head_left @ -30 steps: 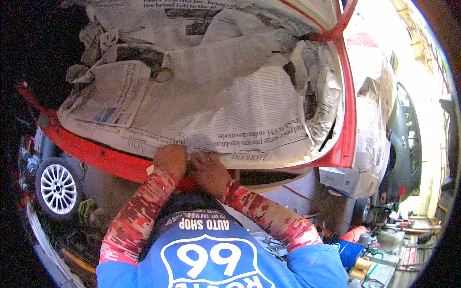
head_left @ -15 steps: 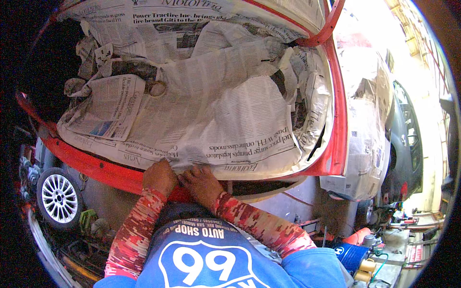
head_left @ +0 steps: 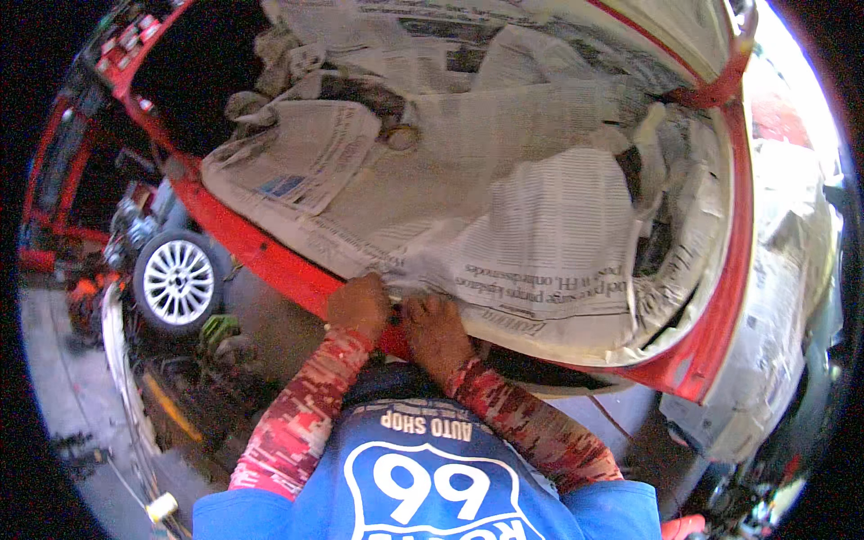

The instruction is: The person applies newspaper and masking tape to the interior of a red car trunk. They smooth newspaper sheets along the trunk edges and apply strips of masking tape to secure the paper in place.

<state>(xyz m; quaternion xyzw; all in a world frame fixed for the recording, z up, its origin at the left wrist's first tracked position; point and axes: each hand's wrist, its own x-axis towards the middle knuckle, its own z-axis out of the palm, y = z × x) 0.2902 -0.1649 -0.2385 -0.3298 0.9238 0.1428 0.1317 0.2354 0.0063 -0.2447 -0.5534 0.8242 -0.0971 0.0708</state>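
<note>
Sheets of newspaper (head_left: 549, 225) cover the opening in a red car body (head_left: 261, 245), their near edge lying along the red rim. At that edge, close to the middle, my left hand (head_left: 357, 306) is closed in a fist against the paper, its fingertips hidden. Just to its right, my right hand (head_left: 436, 331) has its fingers curled over the same paper edge, pinching it. A small gap separates the two hands. Tape shows as a pale ring (head_left: 401, 137), a roll lying on the paper beyond my left hand.
A wheel with a silver multi-spoke rim (head_left: 180, 281) stands at the left, beside car parts and a green object (head_left: 219, 331). A red hinge arm (head_left: 720, 83) rises at the far right. Beyond the right rim is another paper-covered car (head_left: 765, 333).
The view has swung left, so the car body and my hands appear further right. Both hands stay close together at the newspaper's near edge.
</note>
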